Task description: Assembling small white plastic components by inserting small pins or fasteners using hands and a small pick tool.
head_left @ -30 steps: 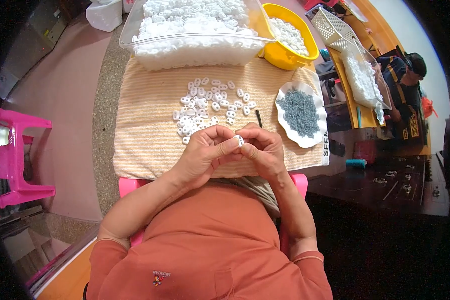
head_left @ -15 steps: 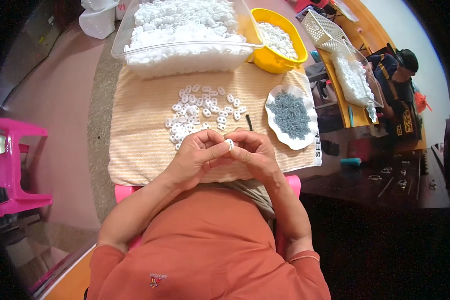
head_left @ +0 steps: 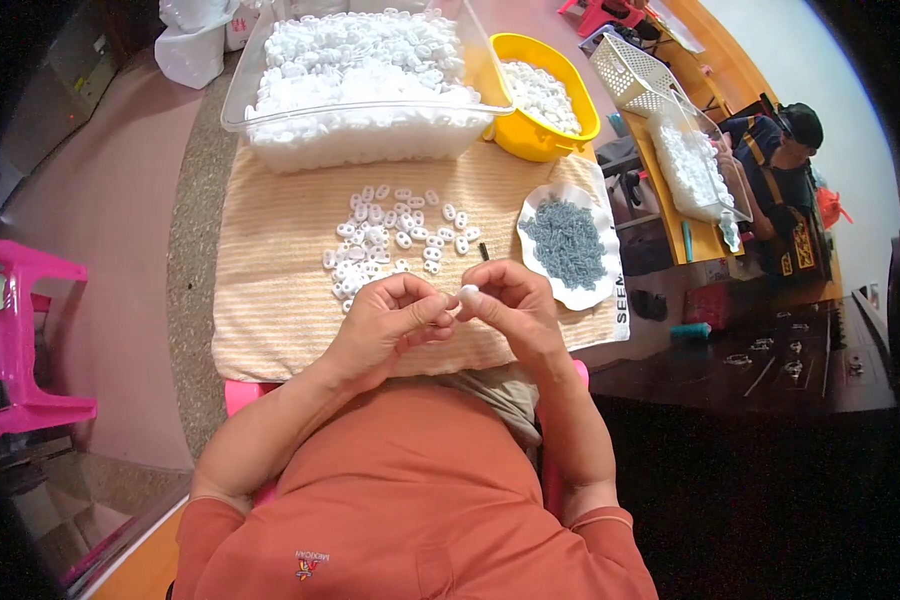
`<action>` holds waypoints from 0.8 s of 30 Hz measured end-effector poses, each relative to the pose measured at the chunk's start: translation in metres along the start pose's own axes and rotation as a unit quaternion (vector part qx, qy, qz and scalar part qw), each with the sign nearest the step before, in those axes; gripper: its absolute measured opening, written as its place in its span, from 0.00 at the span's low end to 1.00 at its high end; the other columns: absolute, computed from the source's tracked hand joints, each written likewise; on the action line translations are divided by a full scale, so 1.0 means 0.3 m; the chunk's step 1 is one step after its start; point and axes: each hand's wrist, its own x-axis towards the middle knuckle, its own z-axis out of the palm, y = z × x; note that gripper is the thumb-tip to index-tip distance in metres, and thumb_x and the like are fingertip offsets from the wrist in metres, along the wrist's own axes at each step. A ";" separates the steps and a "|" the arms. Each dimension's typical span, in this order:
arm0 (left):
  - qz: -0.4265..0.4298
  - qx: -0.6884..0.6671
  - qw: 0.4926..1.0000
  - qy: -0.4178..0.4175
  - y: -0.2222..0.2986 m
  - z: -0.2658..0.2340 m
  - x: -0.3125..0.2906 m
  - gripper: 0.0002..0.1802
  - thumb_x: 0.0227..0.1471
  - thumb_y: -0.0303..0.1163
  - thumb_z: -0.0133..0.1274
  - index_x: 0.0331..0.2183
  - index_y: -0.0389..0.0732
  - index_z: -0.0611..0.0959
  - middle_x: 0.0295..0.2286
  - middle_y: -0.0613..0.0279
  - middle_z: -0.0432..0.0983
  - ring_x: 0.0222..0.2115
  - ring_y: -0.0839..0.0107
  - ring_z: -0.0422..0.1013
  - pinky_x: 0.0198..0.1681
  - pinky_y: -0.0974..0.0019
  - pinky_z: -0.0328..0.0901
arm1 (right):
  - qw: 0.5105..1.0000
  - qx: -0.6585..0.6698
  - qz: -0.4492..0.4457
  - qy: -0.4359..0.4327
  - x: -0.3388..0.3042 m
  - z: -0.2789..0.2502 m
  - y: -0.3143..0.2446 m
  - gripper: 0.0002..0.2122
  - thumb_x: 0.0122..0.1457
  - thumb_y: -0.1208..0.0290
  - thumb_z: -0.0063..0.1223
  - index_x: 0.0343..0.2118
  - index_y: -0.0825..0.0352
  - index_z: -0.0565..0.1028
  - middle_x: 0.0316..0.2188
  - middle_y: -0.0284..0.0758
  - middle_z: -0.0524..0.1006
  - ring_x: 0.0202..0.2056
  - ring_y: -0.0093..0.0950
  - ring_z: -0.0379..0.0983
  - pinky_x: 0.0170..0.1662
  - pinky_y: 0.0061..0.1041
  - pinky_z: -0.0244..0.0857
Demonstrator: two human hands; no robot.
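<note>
My right hand (head_left: 522, 312) pinches a small white plastic piece (head_left: 468, 291) between thumb and forefinger, above the near part of the cloth. Close beside it, the thumb and fingers of my left hand (head_left: 395, 322) are pressed together; what they hold, if anything, is too small to make out. Beyond my hands lies a loose spread of white oval two-hole plastic pieces (head_left: 375, 240). A short black stick (head_left: 484, 251) lies on the cloth just past my right fingers. To the right, a white scalloped plate (head_left: 578, 299) carries a heap of small grey-blue parts (head_left: 568, 243).
A striped towel (head_left: 270, 320) covers the work surface. At its far side stand a large clear tub (head_left: 360, 135) of white pieces and a yellow basin (head_left: 535, 146). A pink stool (head_left: 35, 340) is at left. At right, another person (head_left: 785, 180) sits by a second tub.
My hands have drawn slightly apart, and the white piece stays in my right fingers. The whole view has shifted a little.
</note>
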 end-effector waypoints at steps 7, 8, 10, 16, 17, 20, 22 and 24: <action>-0.003 0.007 0.999 0.052 0.002 0.011 0.007 0.07 0.54 0.29 0.56 0.33 0.37 0.78 0.33 0.62 0.77 0.32 0.77 0.73 0.38 0.72 0.72 | 0.964 -0.131 -0.128 0.191 0.042 -0.075 -0.128 0.07 0.58 0.78 0.55 0.39 0.73 0.75 0.27 0.32 0.76 0.27 0.19 0.73 0.31 0.17 0.69; 0.000 0.015 0.999 0.052 0.002 0.010 0.009 0.06 0.54 0.29 0.56 0.33 0.37 0.77 0.33 0.61 0.77 0.31 0.77 0.73 0.37 0.71 0.72 | 0.952 -0.154 -0.177 0.198 0.054 -0.086 -0.145 0.07 0.58 0.79 0.55 0.38 0.73 0.75 0.27 0.32 0.76 0.26 0.19 0.73 0.31 0.17 0.69; 0.007 0.025 0.998 0.052 0.003 0.008 0.011 0.06 0.55 0.29 0.55 0.33 0.38 0.77 0.34 0.60 0.77 0.31 0.77 0.73 0.37 0.70 0.73 | 0.931 -0.183 -0.226 0.223 0.074 -0.101 -0.176 0.07 0.58 0.79 0.55 0.39 0.73 0.76 0.27 0.32 0.76 0.25 0.18 0.73 0.31 0.16 0.69; 0.009 0.014 0.999 0.039 0.008 0.003 -0.004 0.07 0.54 0.29 0.55 0.34 0.36 0.78 0.34 0.58 0.77 0.30 0.75 0.74 0.37 0.70 0.73 | 0.907 -0.240 -0.230 0.257 0.085 -0.087 -0.199 0.08 0.57 0.76 0.55 0.38 0.72 0.77 0.27 0.33 0.77 0.25 0.18 0.75 0.29 0.17 0.71; 0.012 0.017 0.999 0.045 0.009 0.008 -0.006 0.07 0.54 0.29 0.55 0.34 0.36 0.78 0.33 0.59 0.77 0.29 0.75 0.74 0.37 0.70 0.73 | 0.905 -0.256 -0.224 0.255 0.082 -0.086 -0.192 0.07 0.57 0.76 0.55 0.37 0.71 0.77 0.27 0.33 0.76 0.25 0.19 0.75 0.29 0.17 0.70; 0.018 0.020 0.999 0.043 0.010 0.018 -0.010 0.07 0.54 0.29 0.55 0.34 0.36 0.79 0.31 0.60 0.78 0.29 0.75 0.74 0.36 0.72 0.73 | 0.841 -0.397 -0.278 0.239 0.075 -0.123 -0.142 0.07 0.58 0.80 0.54 0.39 0.74 0.75 0.28 0.30 0.75 0.27 0.15 0.71 0.31 0.14 0.68; 0.019 0.023 0.999 0.035 0.015 0.025 -0.014 0.08 0.54 0.30 0.56 0.34 0.36 0.79 0.31 0.60 0.78 0.29 0.75 0.74 0.36 0.73 0.73 | 0.857 -0.346 -0.304 0.233 0.068 -0.123 -0.128 0.07 0.58 0.80 0.54 0.39 0.74 0.75 0.27 0.29 0.75 0.26 0.14 0.71 0.31 0.14 0.68; 0.023 0.016 0.999 0.029 0.013 0.026 -0.018 0.07 0.54 0.29 0.56 0.34 0.36 0.79 0.31 0.60 0.78 0.29 0.75 0.75 0.36 0.73 0.73 | 0.849 -0.349 -0.325 0.226 0.065 -0.123 -0.117 0.07 0.58 0.81 0.53 0.40 0.73 0.75 0.27 0.29 0.74 0.26 0.14 0.70 0.31 0.14 0.69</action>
